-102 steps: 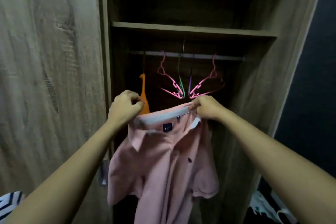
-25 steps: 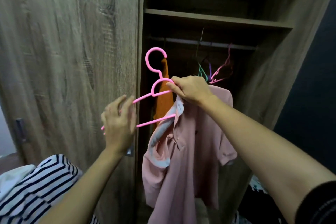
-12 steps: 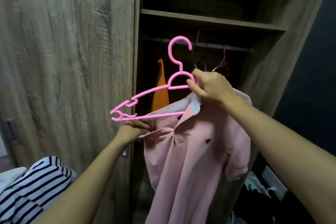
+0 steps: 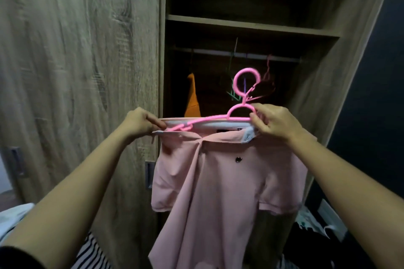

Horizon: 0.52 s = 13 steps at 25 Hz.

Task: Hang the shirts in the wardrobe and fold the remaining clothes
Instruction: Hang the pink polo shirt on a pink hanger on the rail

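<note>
The left hand (image 4: 140, 123) pinched the shirt (image 4: 218, 181) collar beside the hanger (image 4: 216, 117) tip; the right hand (image 4: 273, 125) pinched its neck. That tip probably needed tucking fully inside the shoulder.

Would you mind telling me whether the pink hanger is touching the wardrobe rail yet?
Apart. The head view shows the pink hanger with its hook clearly below the wardrobe rail, with dark space between them.

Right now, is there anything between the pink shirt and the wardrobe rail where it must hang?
Nothing visible blocks the pink shirt: the wardrobe stands open. The rail carries an orange garment at the left and empty hangers further right, with a free stretch between them.
</note>
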Available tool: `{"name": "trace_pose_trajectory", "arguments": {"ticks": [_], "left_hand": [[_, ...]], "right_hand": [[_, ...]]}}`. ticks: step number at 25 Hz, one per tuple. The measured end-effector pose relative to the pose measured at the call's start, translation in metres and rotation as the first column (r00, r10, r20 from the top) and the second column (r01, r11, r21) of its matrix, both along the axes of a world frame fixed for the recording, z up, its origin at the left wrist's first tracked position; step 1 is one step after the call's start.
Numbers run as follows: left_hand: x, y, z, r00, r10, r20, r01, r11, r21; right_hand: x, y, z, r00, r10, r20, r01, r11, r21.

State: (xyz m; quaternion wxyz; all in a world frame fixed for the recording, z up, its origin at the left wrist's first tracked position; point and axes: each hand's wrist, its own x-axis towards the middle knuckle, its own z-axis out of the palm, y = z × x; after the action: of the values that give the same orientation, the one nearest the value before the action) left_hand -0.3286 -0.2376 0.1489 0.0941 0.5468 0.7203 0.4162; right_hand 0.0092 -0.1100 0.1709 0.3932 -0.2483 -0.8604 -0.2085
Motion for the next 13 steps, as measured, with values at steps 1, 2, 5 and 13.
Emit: {"name": "trace_pose_trajectory", "arguments": {"ticks": [1, 2, 5, 13], "left_hand": [[0.004, -0.002, 0.006, 0.998, 0.039, -0.047, -0.038, 0.999, 0.015], [0.011, -0.004, 0.012, 0.989, 0.1, -0.11, -0.098, 0.995, 0.03], [0.048, -0.006, 0.019, 0.898, 0.335, -0.285, -0.267, 0.93, 0.253], [0.045, -0.012, 0.006, 0.86, 0.226, -0.458, 0.055, 0.851, 0.522]], "right_hand": [[0.0, -0.001, -0.001, 0.999, -0.022, 0.03, 0.023, 1.0, -0.008], [-0.003, -0.004, -0.003, 0.998, -0.057, 0.035, 0.058, 0.998, -0.02], [-0.033, -0.017, -0.002, 0.983, -0.176, -0.061, 0.165, 0.975, -0.151], [-0.034, -0.022, 0.02, 0.956, -0.107, -0.274, 0.012, 0.944, -0.328]]}}
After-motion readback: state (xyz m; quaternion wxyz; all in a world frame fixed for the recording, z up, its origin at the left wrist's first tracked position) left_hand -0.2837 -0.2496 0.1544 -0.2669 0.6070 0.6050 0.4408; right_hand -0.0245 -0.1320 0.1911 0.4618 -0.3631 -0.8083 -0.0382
